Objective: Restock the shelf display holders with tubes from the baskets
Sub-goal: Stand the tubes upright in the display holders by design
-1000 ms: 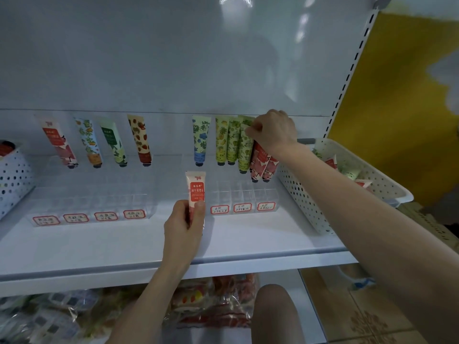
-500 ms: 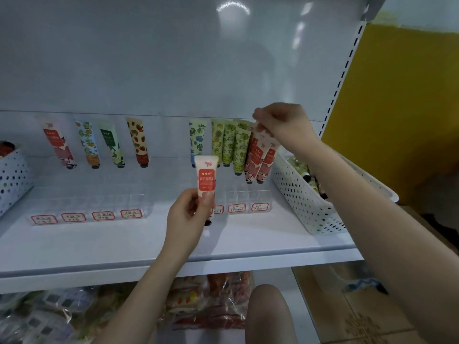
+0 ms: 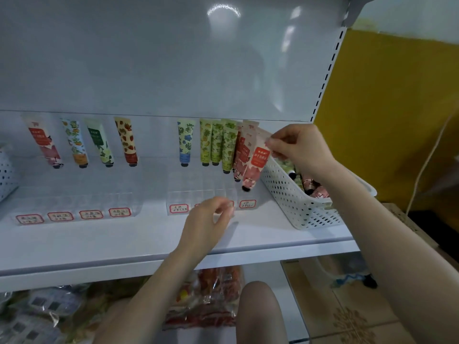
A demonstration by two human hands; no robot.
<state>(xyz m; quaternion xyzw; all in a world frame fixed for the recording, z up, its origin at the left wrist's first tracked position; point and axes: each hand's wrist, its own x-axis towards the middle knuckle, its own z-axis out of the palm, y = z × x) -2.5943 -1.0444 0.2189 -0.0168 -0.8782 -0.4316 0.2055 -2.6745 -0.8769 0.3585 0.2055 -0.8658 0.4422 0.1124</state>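
Note:
On the white shelf (image 3: pixel 124 242) stand two clear display holders, one on the left (image 3: pixel 74 202) and one on the right (image 3: pixel 178 194). My right hand (image 3: pixel 298 150) pinches the top of a red-and-white tube (image 3: pixel 257 162), which hangs tilted, cap down, over the right holder's last slot beside other red tubes (image 3: pixel 239 155). Green tubes (image 3: pixel 216 142) and a blue one (image 3: pixel 185 142) stand in the same holder. My left hand (image 3: pixel 211 219) hovers in front of that holder, fingers loosely curled and blurred, with nothing visible in it.
A white perforated basket (image 3: pixel 298 209) with more tubes sits at the shelf's right end, close under my right forearm. Another basket (image 3: pixel 7 170) shows at the left edge. Three or more single tubes (image 3: pixel 126 142) stand in the left holder. Packaged goods (image 3: pixel 206 301) fill the shelf below.
My left hand held a red-and-white tube upright before; now it holds none and has moved right. My right hand now pinches a tilted red-and-white tube over the last slot.

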